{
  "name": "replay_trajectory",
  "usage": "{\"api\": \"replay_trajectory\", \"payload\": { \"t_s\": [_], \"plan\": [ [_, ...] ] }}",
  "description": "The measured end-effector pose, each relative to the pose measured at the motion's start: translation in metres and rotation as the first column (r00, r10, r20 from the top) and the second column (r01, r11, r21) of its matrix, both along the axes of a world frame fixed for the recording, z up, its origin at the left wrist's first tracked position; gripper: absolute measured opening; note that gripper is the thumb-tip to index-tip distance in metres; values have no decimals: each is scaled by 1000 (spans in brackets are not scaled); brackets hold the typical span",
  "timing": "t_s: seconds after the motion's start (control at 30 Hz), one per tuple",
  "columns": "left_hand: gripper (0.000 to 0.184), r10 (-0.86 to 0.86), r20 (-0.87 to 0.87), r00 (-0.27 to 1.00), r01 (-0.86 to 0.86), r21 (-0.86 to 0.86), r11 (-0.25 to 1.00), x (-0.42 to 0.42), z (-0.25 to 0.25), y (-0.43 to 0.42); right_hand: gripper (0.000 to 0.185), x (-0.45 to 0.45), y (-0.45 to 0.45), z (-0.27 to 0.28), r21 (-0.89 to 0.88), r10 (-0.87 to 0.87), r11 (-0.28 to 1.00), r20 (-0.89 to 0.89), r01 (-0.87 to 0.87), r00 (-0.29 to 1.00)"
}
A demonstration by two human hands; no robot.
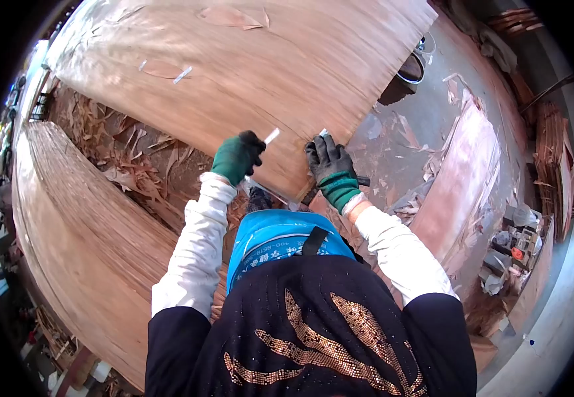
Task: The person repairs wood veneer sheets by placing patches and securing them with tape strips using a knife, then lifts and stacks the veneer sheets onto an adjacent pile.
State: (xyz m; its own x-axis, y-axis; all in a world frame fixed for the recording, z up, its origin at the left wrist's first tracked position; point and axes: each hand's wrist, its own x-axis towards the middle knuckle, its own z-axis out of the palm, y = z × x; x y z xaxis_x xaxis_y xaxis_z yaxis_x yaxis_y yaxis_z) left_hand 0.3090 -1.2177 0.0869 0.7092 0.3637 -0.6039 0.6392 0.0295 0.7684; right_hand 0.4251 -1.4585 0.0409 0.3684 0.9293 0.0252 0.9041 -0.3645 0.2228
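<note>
A large wood veneer sheet lies in front of me, its near corner close to my waist. My left hand, in a green and black glove, is closed with a short white tape strip sticking out from its fingers, above the sheet's near edge. My right hand, gloved the same way, rests with fingers stretched over the sheet's right edge near that corner. At its fingertips shows a small white piece, partly covered. Farther out, another white strip sits on the sheet beside a patch of veneer.
A thick stack of veneer stands to my left, with torn scraps beside it. On the right are a pale veneer pile, a bucket, and a box of odds and ends. Veneer bundles lean at the far right.
</note>
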Motion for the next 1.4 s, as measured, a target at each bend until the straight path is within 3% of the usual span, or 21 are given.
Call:
{"api": "replay_trajectory", "payload": {
  "t_s": [0.03,0.17,0.27,0.43,0.53,0.6,0.63,0.67,0.7,0.77,0.83,0.9,1.0,1.03,1.07,1.1,1.13,1.2,1.23,1.3,1.4],
  "plan": [
    [19,170,181,969,-76,-438,896,3,-9,11,50,1,1,2,-5,0,1000,25,0,1000],
    [29,281,191,940,-209,-328,921,23,-20,-1,56,8,19,33,-41,-170,985,-279,165,945],
    [30,281,159,946,-226,-296,928,24,-24,-3,57,4,44,36,202,-52,976,-125,77,991],
    [38,216,232,948,-155,-256,954,18,-14,-9,46,-4,96,-7,112,15,994,-116,-2,993],
    [33,152,101,983,-138,-137,981,7,11,-11,46,-6,94,-9,113,44,993,-68,-37,997],
    [18,-148,-114,982,170,217,961,-2,24,28,48,-8,96,-15,119,17,993,-77,-8,997],
    [14,-159,-201,967,235,451,861,-5,41,38,43,-8,100,-27,254,-7,966,-136,42,991],
    [16,-378,-295,877,469,694,547,-19,5,86,34,-5,118,-39,194,-119,961,-361,199,925],
    [19,-661,-463,590,653,756,53,-23,31,109,28,-12,126,-51,173,-152,967,-207,189,967],
    [10,-788,-405,463,724,686,73,-46,45,175,36,-21,129,-36,295,-157,925,-273,238,949],
    [28,-718,-295,630,645,714,272,-76,66,191,38,-34,130,-15,382,-213,862,-321,332,923],
    [47,-298,-110,948,318,330,889,-119,45,245,30,-39,133,-3,394,-297,840,-243,373,924],
    [55,299,-114,947,-282,142,949,-157,20,331,22,-39,140,-3,381,-392,792,-281,477,876],
    [55,-268,-449,852,479,463,746,-157,38,354,19,-41,141,0,404,-417,761,-294,507,860],
    [56,-413,-774,480,847,531,-10,-157,55,378,17,-44,143,1,427,-440,728,-310,536,843],
    [57,-246,-390,887,446,595,668,-141,53,397,15,-46,145,-2,454,-463,693,-314,560,829],
    [57,243,-83,967,-215,251,944,-126,47,425,14,-48,146,-3,460,-484,678,-308,573,819],
    [51,136,37,990,-141,270,953,-91,54,488,13,-49,148,-2,468,-519,650,-303,599,799],
    [51,-233,-32,972,216,513,831,-75,61,515,12,-51,150,0,471,-536,637,-298,610,790],
    [50,-508,-52,860,434,600,672,-39,53,567,14,-52,156,-4,457,-571,603,-326,654,753],
    [44,-323,185,928,237,376,896,-7,79,533,23,-54,164,5,249,-631,663,-322,706,706]
  ]
}}
